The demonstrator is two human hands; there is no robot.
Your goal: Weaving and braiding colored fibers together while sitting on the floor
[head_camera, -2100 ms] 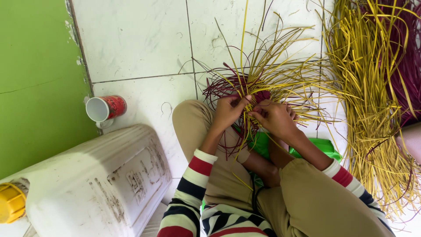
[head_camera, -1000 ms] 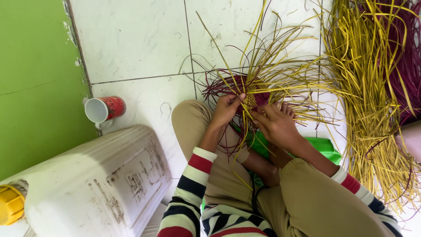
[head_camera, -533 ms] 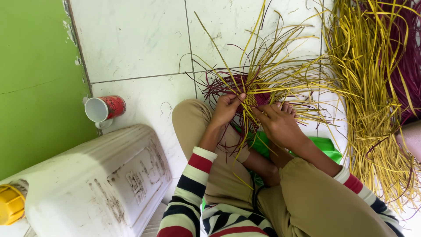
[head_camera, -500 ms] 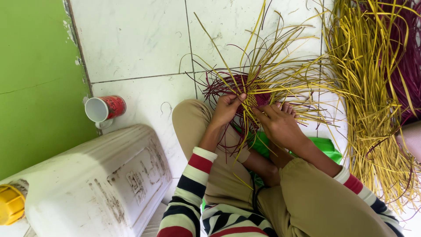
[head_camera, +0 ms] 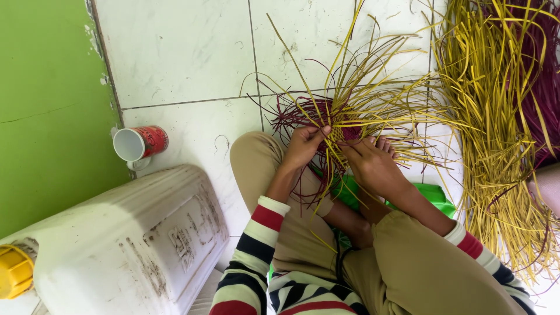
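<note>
Bright, even daylight; sharp focus

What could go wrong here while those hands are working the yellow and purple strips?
The long loose ends of the yellow strips fan out from the woven piece and could tangle with the big pile of strips lying close beside it. The left hand and right hand pinch only the small woven centre, so a slip might loosen it. A stiff strip could also spring upward.
</note>
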